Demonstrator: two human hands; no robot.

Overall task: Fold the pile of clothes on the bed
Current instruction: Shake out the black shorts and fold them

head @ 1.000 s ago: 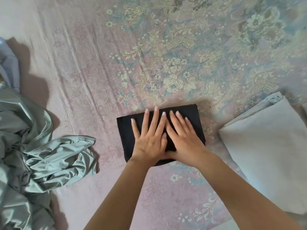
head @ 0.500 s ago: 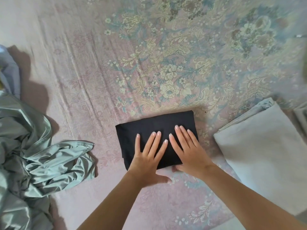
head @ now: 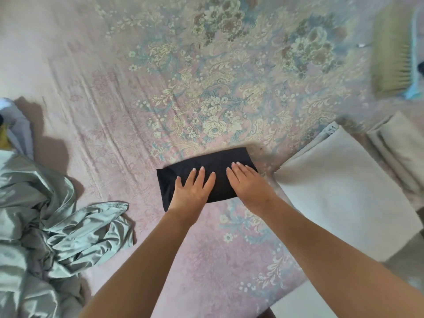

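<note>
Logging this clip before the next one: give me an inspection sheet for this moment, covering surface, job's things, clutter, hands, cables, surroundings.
Surface: floral bedspread, wrinkled at left.
Job's things: folded black garment flat at centre; unfolded green satin clothes heaped at left; folded pale cloth at right, folded beige cloth beyond it.
Clutter: bristle brush at upper right, blurred.
Hands: left hand and right hand flat on the black garment, fingers straight.
Cables: nothing seen.
Surroundings: nothing seen beyond the bed.

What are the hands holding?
Nothing is gripped. The left hand and right hand lie flat, fingers straight, pressing on top of the folded black cloth.
</note>
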